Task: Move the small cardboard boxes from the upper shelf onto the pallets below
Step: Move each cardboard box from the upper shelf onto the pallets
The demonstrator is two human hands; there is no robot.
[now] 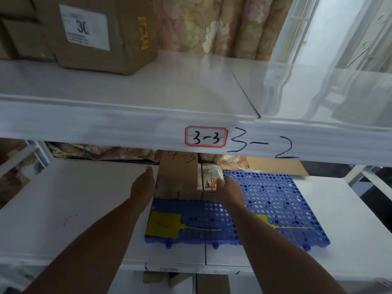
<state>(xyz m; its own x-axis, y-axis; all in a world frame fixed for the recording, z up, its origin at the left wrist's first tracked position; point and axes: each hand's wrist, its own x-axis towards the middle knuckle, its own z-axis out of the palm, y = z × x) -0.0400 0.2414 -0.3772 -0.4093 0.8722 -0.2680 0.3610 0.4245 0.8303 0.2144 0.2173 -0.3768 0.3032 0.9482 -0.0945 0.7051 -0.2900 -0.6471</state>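
On the upper shelf [148,85], far left, stands a large cardboard box [101,32] with a white label reading "30". The front edge of that shelf carries a red-framed sticker [205,136] marked "3-3", with "3-2" written by hand to its right.

On the lower shelf [74,198], the left hand [143,185] is stretched forward with its fingers straight and together. Its palm faces the left side of a brown cardboard box [178,177] marked "4-3", either touching it or just beside it. It grips nothing.

That brown box sits on the back left corner of the blue pallets [271,200]. Pressed against its right side are small white boxes [210,177] with yellow labels.

The right hand [230,189] reaches in from the right, fingers extended and laid against the right side of the small white boxes, so the cluster of boxes lies between the two hands. The fingers do not appear to curl around anything.

A yellow tag [163,224] lies near the pallets' front left corner, and a second yellow tag [265,219] lies to the right of the right forearm. A flat cardboard sheet [275,166] lies at the back right.
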